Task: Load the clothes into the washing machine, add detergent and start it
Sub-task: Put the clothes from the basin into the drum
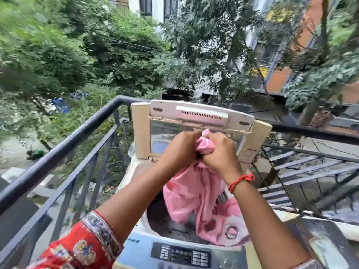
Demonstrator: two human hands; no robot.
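Observation:
A top-loading washing machine [136,243] stands on a balcony with its lid [202,115] raised upright at the far side. Its dark control panel [180,255] faces me at the near edge. A pink cloth with metal eyelet rings [196,193] hangs from my hands down over the drum opening, its lower end draped on the rim at the right. My left hand [177,150] and my right hand [219,154] both grip the bunched top of the cloth, close together above the tub. The inside of the drum is mostly hidden by the cloth.
A black metal railing [64,150] runs along the left and behind the machine, with more railing bars [307,166] on the right. Trees and buildings lie beyond. A dark surface [318,235] sits beside the machine at the right.

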